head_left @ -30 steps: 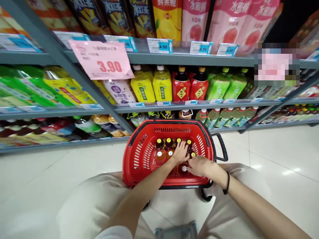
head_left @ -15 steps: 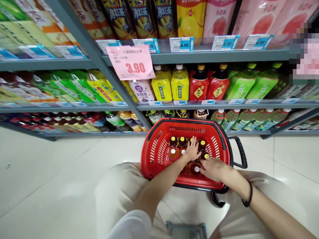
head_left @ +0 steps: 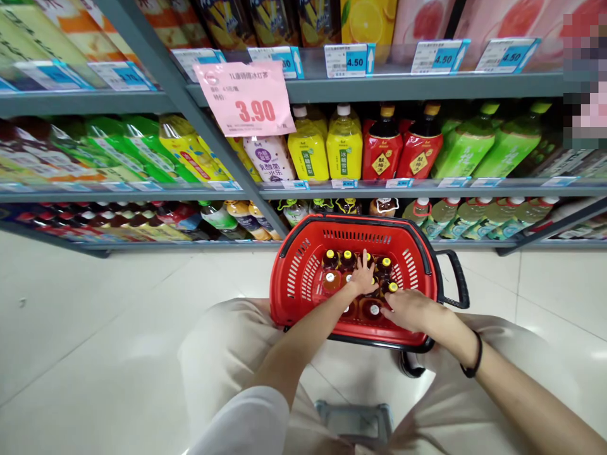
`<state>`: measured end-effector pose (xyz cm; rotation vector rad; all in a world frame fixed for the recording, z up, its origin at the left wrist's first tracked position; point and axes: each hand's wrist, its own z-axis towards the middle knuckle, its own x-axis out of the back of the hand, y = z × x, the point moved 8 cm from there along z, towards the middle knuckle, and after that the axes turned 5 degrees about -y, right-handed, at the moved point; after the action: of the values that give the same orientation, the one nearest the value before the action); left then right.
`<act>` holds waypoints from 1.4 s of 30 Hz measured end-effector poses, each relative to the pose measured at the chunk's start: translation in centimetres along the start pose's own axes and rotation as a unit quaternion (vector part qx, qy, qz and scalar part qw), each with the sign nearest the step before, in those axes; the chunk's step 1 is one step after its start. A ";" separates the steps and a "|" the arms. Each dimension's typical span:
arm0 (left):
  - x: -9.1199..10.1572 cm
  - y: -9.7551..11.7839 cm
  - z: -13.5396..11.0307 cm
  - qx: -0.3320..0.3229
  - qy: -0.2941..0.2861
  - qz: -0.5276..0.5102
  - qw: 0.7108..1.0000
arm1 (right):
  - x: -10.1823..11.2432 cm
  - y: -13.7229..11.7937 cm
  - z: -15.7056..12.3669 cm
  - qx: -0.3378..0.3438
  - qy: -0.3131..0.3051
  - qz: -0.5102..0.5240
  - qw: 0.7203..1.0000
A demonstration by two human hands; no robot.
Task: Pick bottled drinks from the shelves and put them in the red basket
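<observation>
A red plastic shopping basket (head_left: pixel 303 278) stands on the floor in front of me, between my knees. Several dark drink bottles (head_left: pixel 331 260) with yellow and white caps stand upright inside it. My left hand (head_left: pixel 364 278) lies over the bottle tops in the middle of the basket, fingers spread and pointing away from me. My right hand (head_left: pixel 406 309) rests palm down on the bottles at the near right side, its fingers stretched toward the left hand. Neither hand is wrapped round a bottle.
Grey store shelves (head_left: pixel 408 188) filled with bottled drinks rise right behind the basket. A pink 3.90 price sign (head_left: pixel 245 100) hangs from the upper shelf. The basket's black handle (head_left: pixel 455 278) sticks out to the right. Pale tiled floor (head_left: pixel 95 328) spreads to the left.
The view has shifted so the basket sits further right and slightly higher. Both hands stay on the bottle tops, the left one reaching a little deeper into the basket.
</observation>
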<state>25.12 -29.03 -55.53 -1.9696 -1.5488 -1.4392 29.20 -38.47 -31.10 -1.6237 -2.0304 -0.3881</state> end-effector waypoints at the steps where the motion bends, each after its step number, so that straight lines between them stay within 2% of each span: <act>1: -0.2 -0.1 0.0 -0.001 -0.006 -0.001 1.000 | 0.0 0.0 0.0 0.001 0.001 -0.001 1.000; 9: -0.5 -0.3 -0.7 -0.009 -0.014 -0.014 1.000 | 0.5 -0.1 -0.2 -0.016 -0.011 -0.013 1.000; 17: 1.0 -0.8 -1.2 -0.032 -0.008 -0.026 0.999 | 0.0 0.2 0.0 -0.010 -0.009 -0.013 1.000; 26: 5.3 -5.1 -1.0 -0.001 0.140 -0.056 0.989 | 0.1 -0.3 -0.6 0.012 -0.020 -0.005 1.000; 31: 7.6 -7.3 -1.3 0.063 0.209 -0.045 0.975 | 0.6 0.8 -1.1 0.009 -0.008 -0.002 1.000; 33: 8.0 -8.6 -1.5 0.107 0.225 -0.036 0.968 | 1.1 1.2 -1.9 0.015 0.007 0.003 1.000; 36: 7.4 -10.4 -1.5 0.147 0.213 -0.020 0.966 | 2.6 1.2 -3.8 0.075 0.039 0.027 0.996; 39: 6.1 -11.4 -1.2 0.152 0.194 -0.001 0.969 | 5.1 3.2 -4.6 0.102 0.085 0.027 0.991; 42: 4.9 -11.9 -0.9 0.162 0.185 0.009 0.969 | 8.4 9.4 -2.6 0.040 0.160 0.054 0.985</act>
<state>14.31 -21.88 -55.42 -1.4329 -1.4772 -1.3481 37.52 -30.60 -25.19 -1.5063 -1.6914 -0.4859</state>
